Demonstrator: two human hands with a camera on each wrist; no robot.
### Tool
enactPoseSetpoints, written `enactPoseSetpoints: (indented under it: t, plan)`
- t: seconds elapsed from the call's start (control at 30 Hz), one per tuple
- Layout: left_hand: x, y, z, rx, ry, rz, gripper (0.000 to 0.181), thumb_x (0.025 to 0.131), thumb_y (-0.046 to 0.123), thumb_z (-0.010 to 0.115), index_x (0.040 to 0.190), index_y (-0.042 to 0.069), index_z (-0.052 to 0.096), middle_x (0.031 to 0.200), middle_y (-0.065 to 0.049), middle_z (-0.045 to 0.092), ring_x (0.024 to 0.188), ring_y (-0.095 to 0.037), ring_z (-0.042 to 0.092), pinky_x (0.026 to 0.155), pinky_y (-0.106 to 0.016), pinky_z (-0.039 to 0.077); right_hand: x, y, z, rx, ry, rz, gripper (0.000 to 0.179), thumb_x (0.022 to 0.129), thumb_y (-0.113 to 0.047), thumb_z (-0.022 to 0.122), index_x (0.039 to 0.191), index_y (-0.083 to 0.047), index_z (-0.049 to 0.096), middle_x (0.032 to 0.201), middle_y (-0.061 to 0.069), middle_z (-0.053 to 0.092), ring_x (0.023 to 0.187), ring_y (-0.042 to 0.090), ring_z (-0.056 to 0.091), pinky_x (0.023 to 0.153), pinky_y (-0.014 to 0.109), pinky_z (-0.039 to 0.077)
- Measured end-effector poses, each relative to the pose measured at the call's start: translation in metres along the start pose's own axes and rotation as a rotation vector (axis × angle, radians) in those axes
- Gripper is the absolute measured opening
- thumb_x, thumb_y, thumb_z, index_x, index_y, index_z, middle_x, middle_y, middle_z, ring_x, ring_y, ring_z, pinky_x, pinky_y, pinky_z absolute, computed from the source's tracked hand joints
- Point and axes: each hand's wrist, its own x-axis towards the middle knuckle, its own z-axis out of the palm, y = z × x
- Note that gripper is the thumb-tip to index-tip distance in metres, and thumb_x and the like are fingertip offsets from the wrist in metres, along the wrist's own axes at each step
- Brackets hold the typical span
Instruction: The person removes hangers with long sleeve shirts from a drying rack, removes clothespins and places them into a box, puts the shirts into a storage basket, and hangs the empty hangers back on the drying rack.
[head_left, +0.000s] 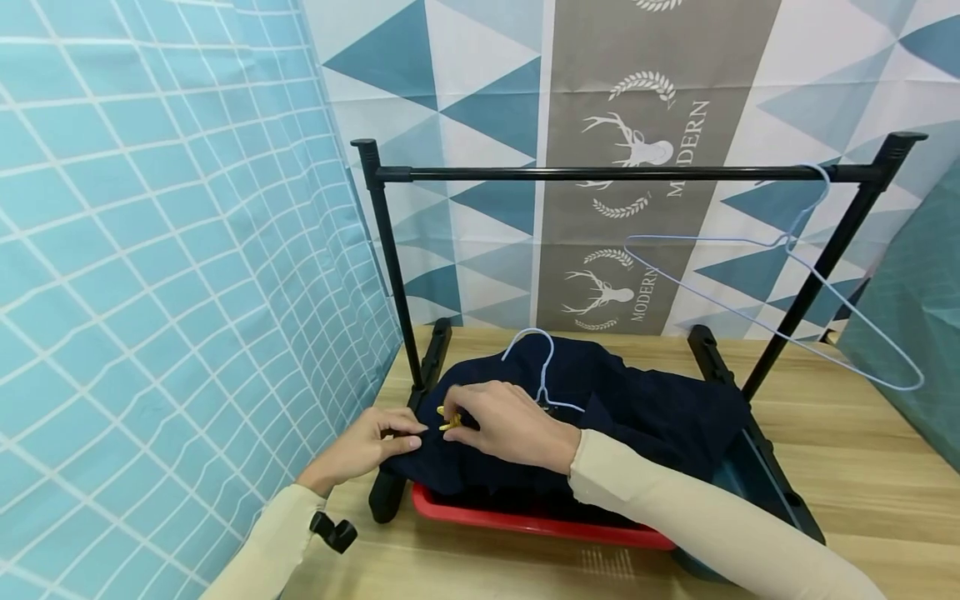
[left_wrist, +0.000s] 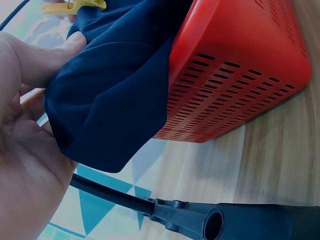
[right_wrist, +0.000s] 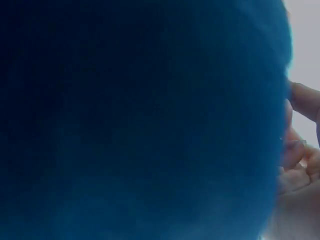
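A dark navy garment [head_left: 637, 400] lies heaped over a red basket [head_left: 525, 521], and the hook of a pale blue hanger [head_left: 543, 367] sticks up out of it. My left hand [head_left: 371, 446] pinches the garment's left edge between thumb and fingers. In the left wrist view, a corner of the cloth [left_wrist: 115, 110] hangs from that hand beside the basket. Just right of it, my right hand [head_left: 495, 421] holds a yellow clothespin [head_left: 450, 419] by its end. The clothespin's other end reaches the cloth edge in the left wrist view. Blurred navy cloth [right_wrist: 140, 125] fills most of the right wrist view.
A black garment rack stands around the basket, its crossbar [head_left: 600, 173] behind and above my hands. Another pale blue hanger [head_left: 787, 242] hangs at the bar's right end. A dark blue bin [head_left: 757, 492] sits right of the red basket on the wooden table [head_left: 885, 483].
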Motion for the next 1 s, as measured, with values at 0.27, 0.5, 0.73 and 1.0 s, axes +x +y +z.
enactPoseSetpoints:
  t: [0.27,0.5,0.73,1.0]
  plan:
    - [0.0,0.003,0.0,0.006,-0.002,-0.036,0.02,0.101,0.014,0.068,0.117,0.011,0.079,0.101,0.0,0.071,0.086,-0.016,0.06,0.071,-0.03,0.05,0.002,0.0,0.008,-0.019,0.063,0.002,0.035,0.096,-0.032,0.076,0.124,-0.012,0.071,0.108,-0.002,0.071,0.079,0.008,0.065,0.062,0.017,0.049]
    - [-0.001,0.001,0.0,0.008,0.002,-0.027,0.02,0.101,0.013,0.067,0.117,0.01,0.079,0.1,-0.001,0.071,0.083,-0.016,0.059,0.07,-0.03,0.05,0.002,0.0,0.012,-0.05,0.171,-0.089,0.015,0.093,-0.023,0.079,0.105,-0.013,0.076,0.098,-0.003,0.068,0.074,0.007,0.063,0.065,0.017,0.05]
    - [-0.002,0.002,0.0,0.015,0.006,-0.024,0.021,0.101,0.013,0.067,0.118,0.008,0.078,0.101,-0.001,0.071,0.085,-0.015,0.06,0.07,-0.029,0.049,0.003,0.003,0.018,0.014,0.248,-0.154,0.007,0.092,-0.014,0.08,0.098,-0.012,0.078,0.095,-0.004,0.071,0.072,0.005,0.063,0.065,0.014,0.047]
    - [-0.001,0.002,0.0,0.01,-0.003,-0.051,0.022,0.102,0.015,0.067,0.12,0.01,0.078,0.102,0.001,0.071,0.087,-0.016,0.06,0.073,-0.03,0.05,0.004,0.006,0.017,0.103,0.295,-0.146,0.008,0.091,-0.009,0.079,0.091,-0.017,0.077,0.092,-0.009,0.07,0.074,0.0,0.06,0.064,0.014,0.045]
